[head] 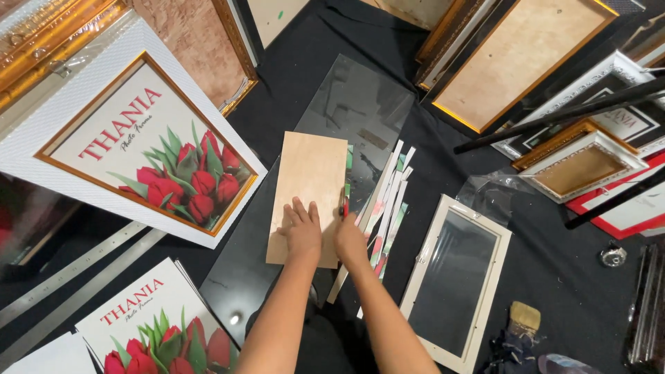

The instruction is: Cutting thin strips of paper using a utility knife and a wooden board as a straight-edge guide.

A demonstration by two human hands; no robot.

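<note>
Black tabletop: left hand on backing board

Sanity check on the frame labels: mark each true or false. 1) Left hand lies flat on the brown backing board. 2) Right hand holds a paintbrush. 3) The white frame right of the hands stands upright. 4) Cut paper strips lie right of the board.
1) True: the left hand lies flat on the backing board.
2) False: the right hand grips a small red tool at the board's edge; the paintbrush lies apart.
3) False: the white frame lies flat.
4) True: the paper strips lie right of the board.
</note>
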